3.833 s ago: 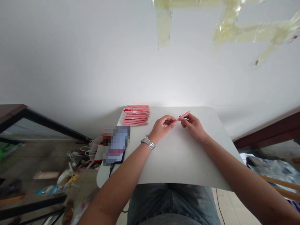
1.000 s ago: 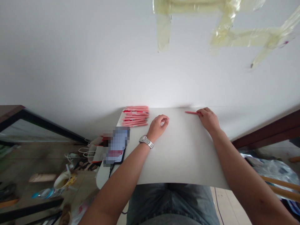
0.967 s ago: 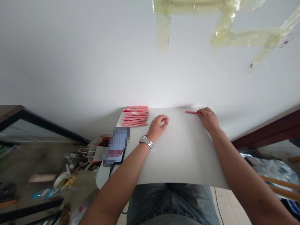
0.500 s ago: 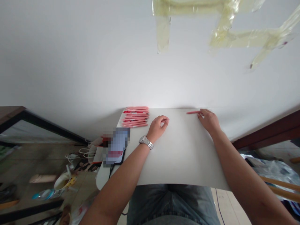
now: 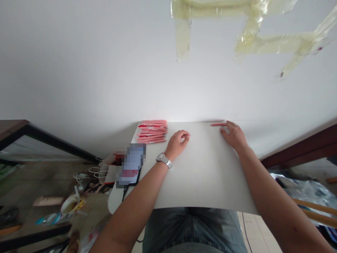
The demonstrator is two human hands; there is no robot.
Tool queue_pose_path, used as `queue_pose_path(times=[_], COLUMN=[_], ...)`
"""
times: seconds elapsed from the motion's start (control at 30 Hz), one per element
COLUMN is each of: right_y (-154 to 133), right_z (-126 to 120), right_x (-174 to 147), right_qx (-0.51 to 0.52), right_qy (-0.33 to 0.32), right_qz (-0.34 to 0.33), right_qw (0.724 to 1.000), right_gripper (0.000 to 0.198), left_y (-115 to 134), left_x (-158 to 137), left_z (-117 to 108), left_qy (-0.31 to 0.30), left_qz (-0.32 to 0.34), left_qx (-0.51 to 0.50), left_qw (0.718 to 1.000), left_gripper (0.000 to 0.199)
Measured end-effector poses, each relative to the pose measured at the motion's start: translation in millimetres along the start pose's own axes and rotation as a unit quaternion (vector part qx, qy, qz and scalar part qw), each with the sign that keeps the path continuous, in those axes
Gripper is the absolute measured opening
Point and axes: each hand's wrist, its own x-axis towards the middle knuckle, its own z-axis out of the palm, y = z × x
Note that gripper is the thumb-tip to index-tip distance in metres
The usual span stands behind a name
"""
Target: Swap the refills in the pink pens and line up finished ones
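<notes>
One pink pen (image 5: pixel 218 124) lies along the back edge of the white table, by the wall. At its right end is my right hand (image 5: pixel 234 135), thumb spread away from the fingers, the fingertips touching or just beside the pen. My left hand (image 5: pixel 178 142) rests on the table with thumb and fingers curled together into a loop, and nothing shows inside it. To its left, a row of several pink and red pens (image 5: pixel 152 131) lies side by side at the table's back left corner.
A phone (image 5: pixel 131 163), blurred out, lies at the left edge of the white table (image 5: pixel 200 182) with a cable attached. Behind the table stands a wall (image 5: pixel 105 70) with yellowed tape. A cup (image 5: pixel 70 204) and a bottle (image 5: pixel 50 219) are on the floor at left.
The single pen has shifted slightly back toward the wall. My right thumb has parted from the fingers and come off the pen. My left hand has stayed still.
</notes>
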Motion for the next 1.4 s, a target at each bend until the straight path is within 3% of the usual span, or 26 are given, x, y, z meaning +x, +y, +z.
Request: queue_pose_path(times=[0.73,1.17,1.4], right_y=[-7.3,-3.0,-21.7], right_z=[-1.2,-0.6,-11.4], right_x=[-2.2,-3.2,-6.5], right_qx=[-0.016,-0.017,0.029], right_qy=[-0.044,-0.019,0.030], right_qz=[0.015,-0.013,-0.046], right_qw=[0.999,1.000,0.998], right_gripper=[0.044,0.037,0.032], left_y=[2.8,1.6,1.4], left_x=[-0.7,-0.3,0.1], left_z=[-1.1,-0.8,-1.9], left_qy=[-0.012,-0.009,0.006], left_qz=[-0.015,-0.007,-0.007], left_qx=[0.001,0.000,0.010], left_qw=[1.000,1.000,1.000], left_gripper=[0.015,0.013,0.015])
